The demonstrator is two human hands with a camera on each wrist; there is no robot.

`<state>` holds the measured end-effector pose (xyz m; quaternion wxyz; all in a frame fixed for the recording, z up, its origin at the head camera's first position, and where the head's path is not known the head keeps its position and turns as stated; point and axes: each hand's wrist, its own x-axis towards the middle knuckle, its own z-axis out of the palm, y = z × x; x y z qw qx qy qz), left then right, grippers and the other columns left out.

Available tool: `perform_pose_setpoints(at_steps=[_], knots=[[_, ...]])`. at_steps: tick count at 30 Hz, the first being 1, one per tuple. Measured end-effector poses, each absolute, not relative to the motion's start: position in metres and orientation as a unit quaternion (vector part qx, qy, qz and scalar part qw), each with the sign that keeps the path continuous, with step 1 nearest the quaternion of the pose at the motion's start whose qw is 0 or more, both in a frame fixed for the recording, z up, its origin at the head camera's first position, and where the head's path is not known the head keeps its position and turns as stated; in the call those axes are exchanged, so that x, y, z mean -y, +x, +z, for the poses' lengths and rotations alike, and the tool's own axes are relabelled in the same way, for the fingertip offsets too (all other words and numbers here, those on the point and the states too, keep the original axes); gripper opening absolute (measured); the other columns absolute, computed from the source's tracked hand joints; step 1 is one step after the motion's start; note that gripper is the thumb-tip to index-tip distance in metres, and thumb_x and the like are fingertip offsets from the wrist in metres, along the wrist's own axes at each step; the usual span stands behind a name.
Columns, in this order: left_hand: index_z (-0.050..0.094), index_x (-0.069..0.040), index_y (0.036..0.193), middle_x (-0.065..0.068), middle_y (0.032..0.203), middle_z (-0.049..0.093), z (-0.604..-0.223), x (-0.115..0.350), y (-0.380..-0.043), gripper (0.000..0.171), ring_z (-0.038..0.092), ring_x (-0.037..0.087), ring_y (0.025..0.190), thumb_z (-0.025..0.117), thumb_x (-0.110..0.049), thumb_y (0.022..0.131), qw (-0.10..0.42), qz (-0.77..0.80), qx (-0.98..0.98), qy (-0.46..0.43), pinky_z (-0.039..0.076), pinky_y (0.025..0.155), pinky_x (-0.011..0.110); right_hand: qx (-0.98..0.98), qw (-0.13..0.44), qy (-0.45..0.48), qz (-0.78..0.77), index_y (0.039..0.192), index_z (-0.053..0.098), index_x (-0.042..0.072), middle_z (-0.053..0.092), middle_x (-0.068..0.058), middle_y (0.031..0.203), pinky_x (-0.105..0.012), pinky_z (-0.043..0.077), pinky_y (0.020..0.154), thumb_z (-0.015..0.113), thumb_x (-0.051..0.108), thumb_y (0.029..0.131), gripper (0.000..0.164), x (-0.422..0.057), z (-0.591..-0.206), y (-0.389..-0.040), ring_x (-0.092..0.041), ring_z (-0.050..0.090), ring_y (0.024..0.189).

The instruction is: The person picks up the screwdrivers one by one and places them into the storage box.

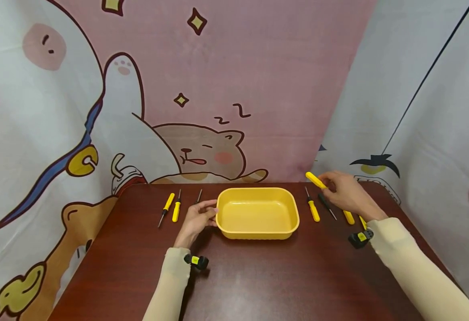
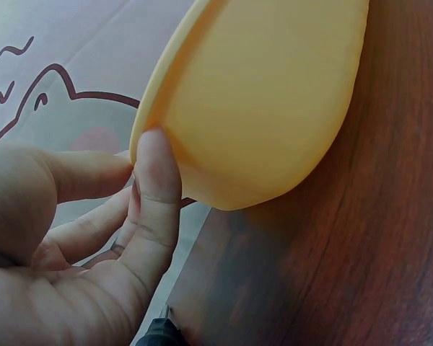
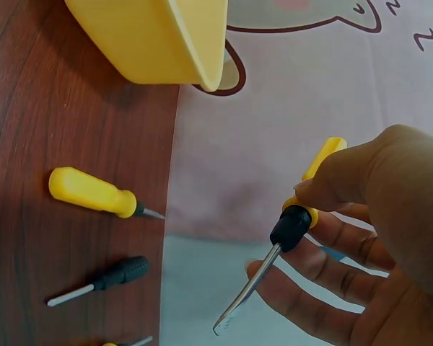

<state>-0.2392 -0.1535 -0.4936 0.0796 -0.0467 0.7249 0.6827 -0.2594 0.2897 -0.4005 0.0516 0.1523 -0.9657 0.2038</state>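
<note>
A yellow plastic tub [image 1: 257,235] stands at the far middle of the table, its inside bare. My left hand [image 1: 195,220] pinches its left rim; in the left wrist view the thumb and fingers [image 2: 159,169] meet at the tub wall [image 2: 267,108]. Off to the right of the tub, my right hand [image 1: 347,192] holds a screwdriver [image 1: 315,179] up above the table. Seen from the right wrist, this screwdriver [image 3: 291,228] has a yellow handle with a black collar, gripped between thumb and fingers, and its metal shaft points down and left.
Right of the tub lie a yellow screwdriver [image 1: 313,211], a black-handled one [image 1: 330,211] and more yellow handles [image 1: 348,217] partly behind my right hand. Two yellow-and-black screwdrivers [image 1: 168,202] and a metal shaft [image 1: 199,196] lie left. A printed curtain [image 1: 282,89] hangs behind the table.
</note>
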Motion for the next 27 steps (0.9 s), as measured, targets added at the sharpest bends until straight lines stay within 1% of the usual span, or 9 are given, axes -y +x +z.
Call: perform_pose_setpoints(at_steps=[3, 8, 15, 20, 27], knots=[[0.065, -0.004, 0.134, 0.024, 0.111, 0.068, -0.494, 0.154, -0.239, 0.037, 0.067, 0.018, 0.070, 0.069, -0.008, 0.097, 0.075, 0.682, -0.726, -0.048, 0.065, 0.072, 0.036, 0.964, 0.052, 0.162, 0.205, 0.129, 0.065, 0.001, 0.067, -0.018, 0.114, -0.041, 0.055, 0.074, 0.067, 0.008, 0.093, 0.037, -0.284, -0.399, -0.261, -0.028, 0.062, 0.091], [0.066, -0.005, 0.134, 0.024, 0.110, 0.068, -0.494, 0.155, -0.239, 0.036, 0.067, 0.018, 0.071, 0.068, -0.008, 0.098, 0.073, 0.680, -0.728, -0.052, 0.065, 0.071, 0.035, 0.964, 0.050, 0.171, 0.197, 0.128, 0.065, 0.003, 0.067, -0.016, 0.114, -0.043, 0.056, 0.076, 0.067, 0.009, 0.094, 0.035, -0.274, -0.399, -0.262, -0.028, 0.062, 0.092], [0.065, -0.005, 0.134, 0.025, 0.113, 0.068, -0.496, 0.157, -0.241, 0.037, 0.067, 0.019, 0.072, 0.069, -0.009, 0.098, 0.075, 0.682, -0.726, -0.047, 0.064, 0.071, 0.034, 0.963, 0.038, 0.179, 0.199, 0.129, 0.065, 0.005, 0.066, -0.011, 0.105, -0.034, 0.052, 0.070, 0.068, 0.009, 0.093, 0.036, -0.260, -0.400, -0.263, -0.023, 0.057, 0.084], [0.066, -0.005, 0.134, 0.025, 0.113, 0.068, -0.496, 0.157, -0.242, 0.036, 0.067, 0.018, 0.071, 0.069, -0.009, 0.098, 0.071, 0.683, -0.726, -0.039, 0.065, 0.071, 0.035, 0.961, 0.035, 0.186, 0.204, 0.128, 0.065, 0.005, 0.066, -0.011, 0.106, -0.031, 0.053, 0.068, 0.069, 0.009, 0.093, 0.035, -0.249, -0.403, -0.265, -0.023, 0.057, 0.083], [0.066, -0.008, 0.133, 0.020, 0.109, 0.070, -0.496, 0.155, -0.241, 0.035, 0.068, 0.019, 0.070, 0.068, -0.009, 0.098, 0.077, 0.680, -0.728, -0.043, 0.065, 0.072, 0.035, 0.959, 0.042, 0.199, 0.197, 0.126, 0.067, 0.005, 0.067, -0.009, 0.107, -0.029, 0.055, 0.069, 0.072, 0.010, 0.092, 0.034, -0.238, -0.405, -0.265, -0.021, 0.058, 0.083]])
